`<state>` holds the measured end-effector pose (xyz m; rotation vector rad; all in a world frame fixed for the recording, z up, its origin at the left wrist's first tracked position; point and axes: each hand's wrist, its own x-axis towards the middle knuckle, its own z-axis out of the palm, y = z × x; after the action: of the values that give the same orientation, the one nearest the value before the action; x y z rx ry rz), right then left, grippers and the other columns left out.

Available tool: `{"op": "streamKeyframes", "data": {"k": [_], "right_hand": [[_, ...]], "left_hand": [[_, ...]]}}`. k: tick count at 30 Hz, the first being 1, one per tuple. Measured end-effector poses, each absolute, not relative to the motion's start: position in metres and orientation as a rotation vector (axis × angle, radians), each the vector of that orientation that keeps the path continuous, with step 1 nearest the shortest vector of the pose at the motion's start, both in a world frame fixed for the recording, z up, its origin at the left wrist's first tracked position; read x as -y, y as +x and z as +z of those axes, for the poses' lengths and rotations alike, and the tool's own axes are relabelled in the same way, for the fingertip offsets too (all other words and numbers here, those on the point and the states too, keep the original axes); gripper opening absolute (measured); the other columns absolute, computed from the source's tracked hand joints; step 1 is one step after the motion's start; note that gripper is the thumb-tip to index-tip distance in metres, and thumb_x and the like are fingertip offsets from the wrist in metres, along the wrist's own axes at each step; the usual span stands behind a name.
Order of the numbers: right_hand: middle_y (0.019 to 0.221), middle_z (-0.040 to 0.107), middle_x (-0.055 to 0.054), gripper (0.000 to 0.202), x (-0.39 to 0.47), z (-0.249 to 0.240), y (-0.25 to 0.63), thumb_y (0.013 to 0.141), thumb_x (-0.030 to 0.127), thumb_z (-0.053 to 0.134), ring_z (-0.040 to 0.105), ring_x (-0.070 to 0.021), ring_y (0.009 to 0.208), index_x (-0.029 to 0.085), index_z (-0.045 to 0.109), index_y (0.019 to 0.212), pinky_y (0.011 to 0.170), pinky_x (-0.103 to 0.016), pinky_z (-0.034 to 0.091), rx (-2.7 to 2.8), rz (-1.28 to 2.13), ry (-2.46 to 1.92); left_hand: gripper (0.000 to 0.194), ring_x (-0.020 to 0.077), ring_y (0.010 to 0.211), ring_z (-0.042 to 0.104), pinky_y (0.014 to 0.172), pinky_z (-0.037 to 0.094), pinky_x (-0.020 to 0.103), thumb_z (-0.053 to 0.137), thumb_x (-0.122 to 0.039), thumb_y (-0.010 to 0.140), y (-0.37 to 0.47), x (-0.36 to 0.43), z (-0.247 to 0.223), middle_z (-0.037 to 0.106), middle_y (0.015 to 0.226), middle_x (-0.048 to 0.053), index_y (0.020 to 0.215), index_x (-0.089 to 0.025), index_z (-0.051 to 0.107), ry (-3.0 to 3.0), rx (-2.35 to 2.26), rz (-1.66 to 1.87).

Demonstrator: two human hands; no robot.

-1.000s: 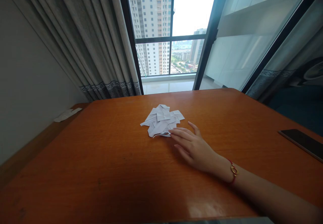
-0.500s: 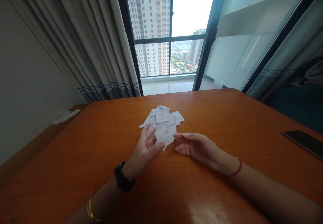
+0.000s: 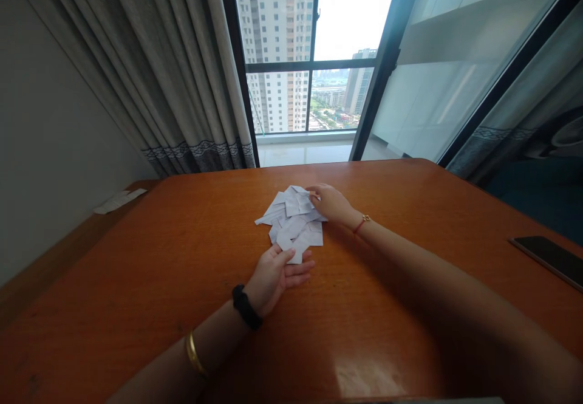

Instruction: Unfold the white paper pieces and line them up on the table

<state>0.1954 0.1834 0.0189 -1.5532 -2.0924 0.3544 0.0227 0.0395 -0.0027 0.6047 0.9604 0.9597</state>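
A loose pile of torn white paper pieces (image 3: 296, 225) lies on the brown wooden table (image 3: 182, 258). At the pile's near edge is my left hand (image 3: 277, 273), its thumb on top of a paper piece (image 3: 295, 257) and its fingers stretched out beneath. My right hand (image 3: 330, 202) reaches to the far right side of the pile. Its fingertips are closed at the edge of a piece of paper there; part of that piece is hidden by the hand.
A dark phone (image 3: 549, 258) lies near the table's right edge. Some white paper (image 3: 119, 201) rests on a ledge at the left. Beyond the table are a grey curtain (image 3: 182, 88) and a window with dark frames (image 3: 314, 64).
My right hand has moved from the pile's near right side to its far right and closed its fingertips. My left hand has shifted toward the near edge, its thumb now over paper.
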Motion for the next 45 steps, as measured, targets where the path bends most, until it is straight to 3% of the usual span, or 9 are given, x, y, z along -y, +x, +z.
{"op": "streamKeyframes", "data": {"k": [5,11,17,22,25,30,37,41,45], "right_hand": [[0.113,0.064,-0.021,0.05,-0.226,0.008,0.176,0.072,0.05,0.068,0.057,-0.0333,0.108,0.01,0.068,0.102,0.086,-0.04,0.044,1.873,0.433,-1.809],[0.066,0.066,-0.006,0.022,-0.247,-0.005,0.179,0.058,0.032,0.079,0.062,-0.0201,0.068,0.016,0.064,0.061,0.059,-0.027,0.043,1.688,0.679,-1.779],[0.067,0.062,-0.003,0.023,-0.204,0.02,0.199,0.077,0.039,0.063,0.056,-0.0126,0.059,0.018,0.056,0.07,0.051,-0.023,0.042,1.438,0.797,-1.455],[0.059,0.064,-0.003,0.032,-0.109,0.024,0.197,0.068,0.042,0.074,0.054,-0.0098,0.049,0.016,0.057,0.073,0.046,-0.021,0.043,1.394,1.573,-1.102],[0.05,0.062,0.0,0.033,-0.074,0.016,0.186,0.067,0.042,0.075,0.052,-0.0081,0.041,0.016,0.054,0.068,0.039,-0.017,0.037,1.412,1.709,-1.131],[0.046,0.061,0.002,0.03,-0.07,0.009,0.176,0.069,0.039,0.072,0.051,-0.0075,0.038,0.017,0.052,0.065,0.035,-0.016,0.033,1.43,1.637,-1.2],[0.052,0.063,0.001,0.033,-0.078,0.012,0.189,0.07,0.044,0.072,0.05,-0.0087,0.039,0.018,0.052,0.067,0.037,-0.019,0.032,1.552,1.586,-1.187],[0.06,0.062,0.0,0.031,-0.11,0.022,0.199,0.08,0.045,0.062,0.052,-0.0111,0.052,0.017,0.059,0.066,0.049,-0.023,0.038,1.708,1.059,-1.196],[0.088,0.068,-0.006,0.023,-0.147,0.023,0.174,0.084,0.038,0.06,0.06,-0.0177,0.078,0.018,0.072,0.085,0.072,-0.028,0.044,2.188,0.598,-1.221]], "left_hand": [[0.029,0.0255,0.086,0.07,0.068,0.053,0.03,0.053,-0.024,0.089,0.026,-0.036,-0.007,0.069,0.102,0.016,0.116,-0.015,0.049,0.692,-0.982,0.927],[0.032,0.026,0.095,0.068,0.077,0.05,0.033,0.055,-0.023,0.088,0.028,-0.034,-0.009,0.068,0.108,0.017,0.119,-0.016,0.05,0.647,-0.968,0.96],[0.033,0.0202,0.115,0.058,0.1,0.039,0.037,0.048,-0.019,0.093,0.026,-0.037,-0.006,0.061,0.123,0.013,0.126,-0.022,0.047,0.424,-0.832,1.082],[0.035,0.0199,0.11,0.06,0.106,0.034,0.04,0.046,-0.017,0.093,0.029,-0.037,-0.004,0.061,0.123,0.01,0.127,-0.024,0.047,0.375,-0.702,1.19],[0.037,0.0214,0.106,0.062,0.105,0.037,0.042,0.047,-0.014,0.091,0.03,-0.036,-0.006,0.061,0.122,0.011,0.128,-0.021,0.046,0.385,-0.62,1.2],[0.032,0.0232,0.109,0.06,0.105,0.038,0.041,0.048,-0.023,0.092,0.03,-0.034,-0.007,0.06,0.124,0.014,0.123,-0.016,0.05,0.391,-0.562,1.163],[0.042,0.0246,0.104,0.063,0.1,0.043,0.041,0.072,-0.029,0.079,0.035,-0.028,-0.011,0.065,0.115,0.012,0.116,-0.018,0.059,0.61,-0.754,1.151],[0.04,0.029,0.11,0.059,0.101,0.041,0.04,0.07,-0.033,0.079,0.03,-0.014,-0.003,0.066,0.115,0.012,0.115,-0.017,0.064,0.977,-0.832,1.114],[0.036,0.0265,0.118,0.054,0.106,0.034,0.032,0.058,-0.018,0.085,0.021,0.003,0.009,0.062,0.124,0.007,0.12,-0.022,0.065,1.618,-0.77,0.961]]}}
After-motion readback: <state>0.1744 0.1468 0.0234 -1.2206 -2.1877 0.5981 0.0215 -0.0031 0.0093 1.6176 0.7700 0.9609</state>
